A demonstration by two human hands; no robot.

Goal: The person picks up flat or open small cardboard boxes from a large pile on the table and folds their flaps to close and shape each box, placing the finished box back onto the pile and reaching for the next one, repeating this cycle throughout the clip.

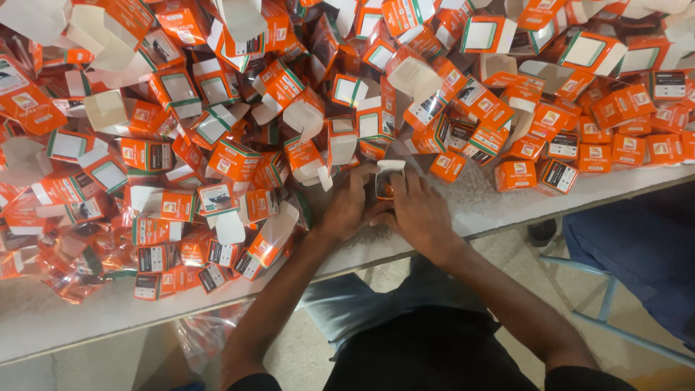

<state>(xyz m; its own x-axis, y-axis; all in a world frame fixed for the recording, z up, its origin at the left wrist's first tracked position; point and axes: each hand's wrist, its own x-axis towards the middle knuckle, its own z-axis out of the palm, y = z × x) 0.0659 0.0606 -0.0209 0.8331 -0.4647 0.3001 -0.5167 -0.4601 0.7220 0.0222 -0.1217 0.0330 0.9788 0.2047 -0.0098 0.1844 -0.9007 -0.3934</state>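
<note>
Both hands, left hand (350, 206) and right hand (416, 210), close together around one small orange box (387, 181), fingers curled tight, beside heaped boxes (217, 130) on the table (478, 203).

A big heap of small orange cartons (239, 145) with white flaps is covering the table, closed orange boxes (622, 137) are lying at the right, and one open orange box (386, 181) is standing between both hands.

Small orange cardboard cartons (239, 159) showing white flaps, green edging, black panels; speckled pale grey stone surface (492, 199) lying beneath; blue denim trousers (362, 304).
</note>
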